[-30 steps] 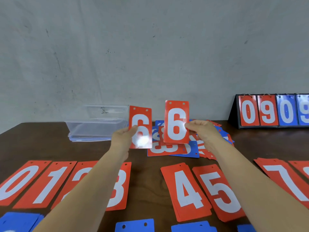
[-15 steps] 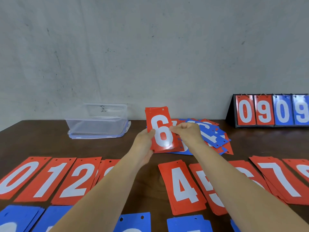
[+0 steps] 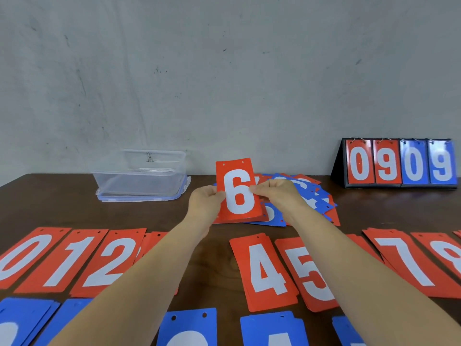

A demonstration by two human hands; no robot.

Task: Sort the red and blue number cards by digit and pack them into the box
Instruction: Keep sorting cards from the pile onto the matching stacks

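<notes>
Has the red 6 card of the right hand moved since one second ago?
Yes. The red 6 card went left and down, nearer the clear box.

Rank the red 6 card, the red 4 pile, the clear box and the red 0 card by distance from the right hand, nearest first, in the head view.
1. red 6 card: pinched by the right hand itself.
2. red 4 pile: just toward the person from the hand.
3. clear box: off to the left, at the back.
4. red 0 card: far left of the front row.
</notes>
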